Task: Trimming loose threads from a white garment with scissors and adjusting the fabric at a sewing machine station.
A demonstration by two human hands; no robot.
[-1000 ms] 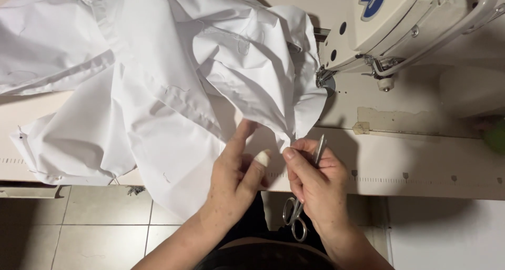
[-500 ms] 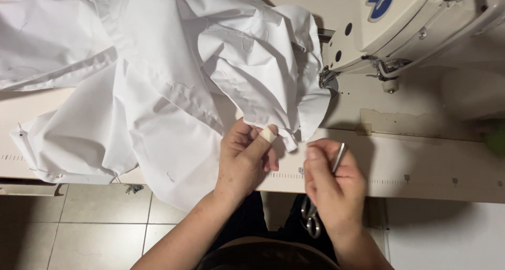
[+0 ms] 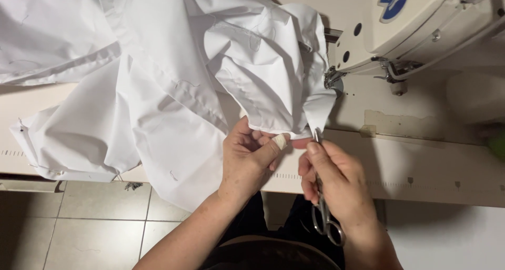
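Two hands at near table edge (image 3: 421,175). I see left hand (image 3: 247,162) pinching lower edge of white garment (image 3: 173,91), thumb and fingers pressed on cloth; bandage on one fingertip. Right hand (image 3: 336,183) just right of it, closed around scissors (image 3: 322,201). Scissors' long axis near-to-far: loops near, by wrist; tips far, at cloth corner. Garment heaped left of sewing machine (image 3: 415,28), part hanging toward tiled floor (image 3: 94,222).

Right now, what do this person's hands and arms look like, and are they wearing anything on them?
Both forearms are bare, with no sleeves, gloves, watch or rings in view. The left hand has a pale strip of tape or bandage wrapped round the thumb tip. The right hand wears nothing.
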